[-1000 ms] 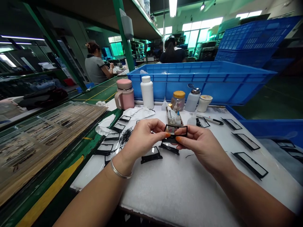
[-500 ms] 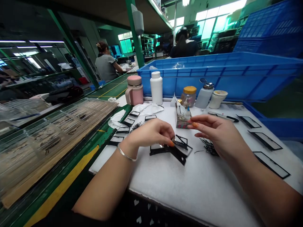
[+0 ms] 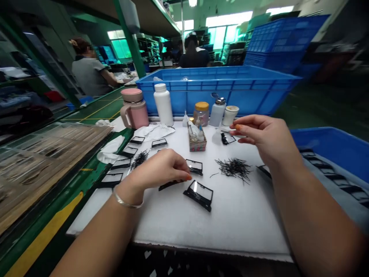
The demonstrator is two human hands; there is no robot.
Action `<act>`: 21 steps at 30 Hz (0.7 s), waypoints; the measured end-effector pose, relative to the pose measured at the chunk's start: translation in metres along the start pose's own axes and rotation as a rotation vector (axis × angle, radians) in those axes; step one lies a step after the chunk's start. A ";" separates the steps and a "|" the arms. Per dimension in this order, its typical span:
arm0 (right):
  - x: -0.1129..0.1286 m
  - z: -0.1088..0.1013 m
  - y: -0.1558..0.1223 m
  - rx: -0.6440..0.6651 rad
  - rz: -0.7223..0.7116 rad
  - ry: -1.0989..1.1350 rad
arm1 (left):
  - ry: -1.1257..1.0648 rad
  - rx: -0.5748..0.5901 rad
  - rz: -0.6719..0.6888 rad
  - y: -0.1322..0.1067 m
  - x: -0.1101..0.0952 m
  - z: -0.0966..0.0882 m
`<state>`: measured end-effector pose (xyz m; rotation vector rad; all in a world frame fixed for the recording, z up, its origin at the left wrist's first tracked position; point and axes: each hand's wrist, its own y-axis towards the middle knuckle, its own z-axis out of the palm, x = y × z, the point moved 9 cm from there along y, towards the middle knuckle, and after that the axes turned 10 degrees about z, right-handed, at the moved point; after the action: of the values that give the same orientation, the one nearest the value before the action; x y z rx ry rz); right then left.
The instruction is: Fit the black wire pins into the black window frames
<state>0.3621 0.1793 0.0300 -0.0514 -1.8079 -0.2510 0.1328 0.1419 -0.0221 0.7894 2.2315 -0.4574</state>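
Observation:
My left hand rests low on the white foam pad, its fingers curled and pinched on a black rectangular frame that lies flat. Two more black frames lie just right of it. My right hand hovers above the pad with its fingers stretched to the left and nothing visible in them. Below that hand lies a heap of thin black pins. A small box of tools stands between the hands, farther back.
A row of black frames and a second pin heap lie at the pad's left. Behind stand a pink mug, a white bottle, jars and a big blue crate. A blue tray sits right. Two people work far back.
Both hands held one frame up a second ago. The left hand has brought it down to the pad; the right hand let go and lifted away to the right.

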 end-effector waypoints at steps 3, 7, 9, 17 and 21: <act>0.000 -0.034 0.006 -0.006 0.068 -0.469 | 0.000 -0.065 -0.001 -0.001 0.004 -0.010; -0.042 -0.057 0.003 0.231 0.354 -1.048 | -0.054 -0.083 0.002 -0.002 0.008 -0.014; -0.056 -0.060 0.001 0.290 0.421 -1.124 | -0.073 -0.092 0.010 -0.002 0.006 -0.017; -0.068 -0.043 -0.011 0.351 0.534 -1.211 | -0.178 -0.195 0.085 -0.009 0.000 -0.032; -0.070 -0.037 -0.009 0.378 0.470 -1.174 | -0.237 -0.243 0.109 -0.009 0.000 -0.035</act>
<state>0.4133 0.1703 -0.0308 -0.4198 -2.8852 0.5881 0.1094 0.1531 0.0024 0.6861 1.9671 -0.2098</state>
